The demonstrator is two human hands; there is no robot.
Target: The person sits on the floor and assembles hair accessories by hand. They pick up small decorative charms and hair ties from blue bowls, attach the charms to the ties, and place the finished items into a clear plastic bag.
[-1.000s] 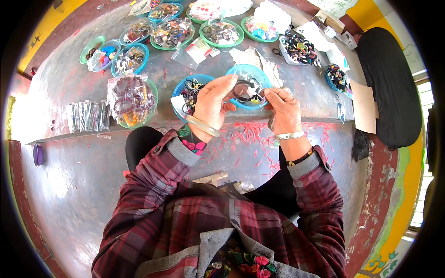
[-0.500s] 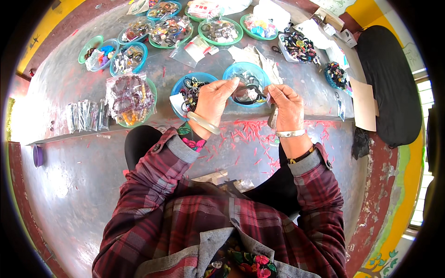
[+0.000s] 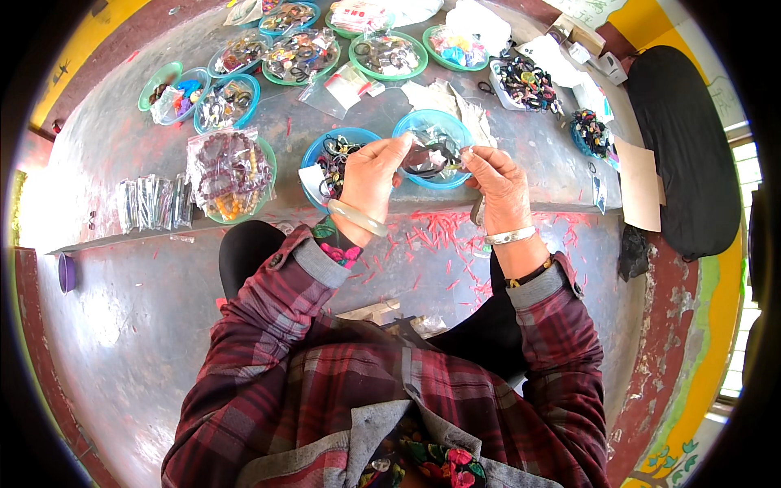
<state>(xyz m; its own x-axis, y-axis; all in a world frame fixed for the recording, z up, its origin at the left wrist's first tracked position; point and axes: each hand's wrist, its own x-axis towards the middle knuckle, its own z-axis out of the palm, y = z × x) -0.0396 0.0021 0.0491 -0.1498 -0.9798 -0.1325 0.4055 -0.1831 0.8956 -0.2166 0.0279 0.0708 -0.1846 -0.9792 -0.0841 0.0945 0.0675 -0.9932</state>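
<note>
Item: small clear packet [image 3: 431, 156] with dark contents, pinched between my left hand [image 3: 370, 175] and right hand [image 3: 496, 180], both closed on its edges, held above the blue bowl [image 3: 434, 180] at the table's near edge (contents too small to tell). Beside it: a second blue bowl [image 3: 313, 163] of dark loops; a bag of beaded bracelets [image 3: 228, 171] farther left.

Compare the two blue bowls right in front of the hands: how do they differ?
The left blue bowl is packed with dark and coloured bands plus a white packet; the right blue bowl looks far emptier, its blue bottom showing. The left hand covers part of the left bowl, while the clear bag held by both hands, right hand included, hangs over the right bowl. Both are round, blue plastic, side by side.
</note>
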